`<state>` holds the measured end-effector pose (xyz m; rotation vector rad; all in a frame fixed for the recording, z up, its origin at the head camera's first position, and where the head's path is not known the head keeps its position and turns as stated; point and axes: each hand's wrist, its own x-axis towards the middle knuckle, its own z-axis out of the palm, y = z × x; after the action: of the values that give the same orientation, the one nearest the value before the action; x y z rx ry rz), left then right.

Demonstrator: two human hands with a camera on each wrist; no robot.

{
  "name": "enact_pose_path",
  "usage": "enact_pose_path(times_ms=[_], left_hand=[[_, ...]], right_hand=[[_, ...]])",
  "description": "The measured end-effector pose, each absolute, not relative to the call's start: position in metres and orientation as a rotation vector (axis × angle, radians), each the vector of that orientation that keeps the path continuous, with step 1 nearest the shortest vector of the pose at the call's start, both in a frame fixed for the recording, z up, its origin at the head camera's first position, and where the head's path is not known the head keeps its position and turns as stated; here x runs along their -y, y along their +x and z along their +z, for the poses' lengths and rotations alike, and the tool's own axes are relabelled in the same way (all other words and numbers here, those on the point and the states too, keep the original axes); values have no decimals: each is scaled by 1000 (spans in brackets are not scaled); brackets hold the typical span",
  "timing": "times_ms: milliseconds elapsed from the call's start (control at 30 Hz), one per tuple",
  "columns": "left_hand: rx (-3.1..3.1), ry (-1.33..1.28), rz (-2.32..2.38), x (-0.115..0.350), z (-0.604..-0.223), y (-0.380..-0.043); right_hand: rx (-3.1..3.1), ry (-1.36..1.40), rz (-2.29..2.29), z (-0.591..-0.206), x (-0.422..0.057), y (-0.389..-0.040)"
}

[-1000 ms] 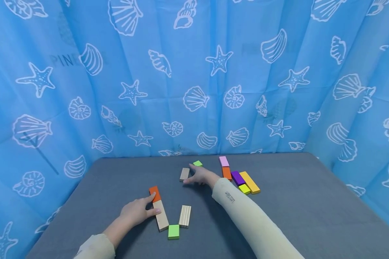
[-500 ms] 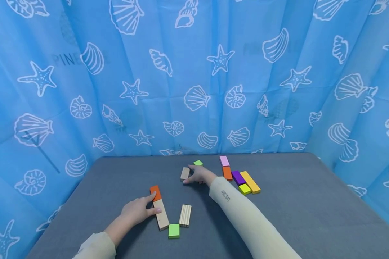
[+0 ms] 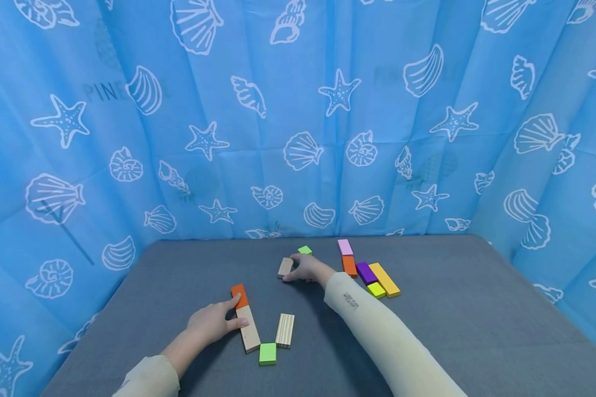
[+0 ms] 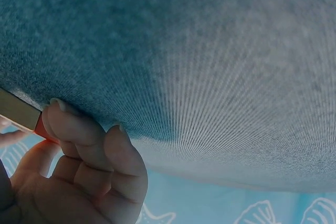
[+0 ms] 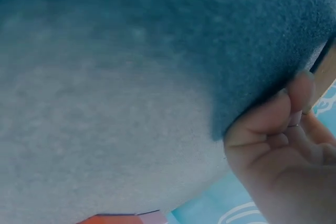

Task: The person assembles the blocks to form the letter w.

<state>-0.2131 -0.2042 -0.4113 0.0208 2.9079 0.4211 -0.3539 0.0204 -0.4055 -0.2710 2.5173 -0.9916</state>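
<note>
On the grey table my left hand point(image 3: 209, 324) holds two blocks laid end to end. Its index fingertip meets the orange block point(image 3: 239, 293), and its thumb touches the long wooden block point(image 3: 249, 337). In the left wrist view the other fingers curl beside the orange block's end. Farther back, my right hand point(image 3: 308, 269) pinches a small wooden block point(image 3: 285, 267) between thumb and index finger; part of that block also shows at the right wrist view's edge. A green block point(image 3: 267, 353) and a striped wooden block point(image 3: 285, 330) lie right of the left hand's blocks.
Behind the right hand lies another green block point(image 3: 305, 250). To its right are a pink block point(image 3: 345, 247), an orange-red block point(image 3: 349, 266), a purple block point(image 3: 366, 272), a yellow block point(image 3: 376, 290) and an amber block point(image 3: 384, 280). A blue shell-print curtain point(image 3: 298, 121) hangs behind the table.
The right hand's index finger has come closer to the small wooden block, which now looks slightly turned. The left hand keeps its place on its blocks.
</note>
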Motion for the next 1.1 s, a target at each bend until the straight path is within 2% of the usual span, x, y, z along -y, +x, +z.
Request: enact_pose_path(times_ms=[500,1100], left_hand=[[-2913,41,420,205,-413,-213],[-2918,38,418,204,-411,-212]], right_hand=[[-2480,-322,-1147,-406,-40,-336],[-2452,-474,-1039,-403,-52,-309]])
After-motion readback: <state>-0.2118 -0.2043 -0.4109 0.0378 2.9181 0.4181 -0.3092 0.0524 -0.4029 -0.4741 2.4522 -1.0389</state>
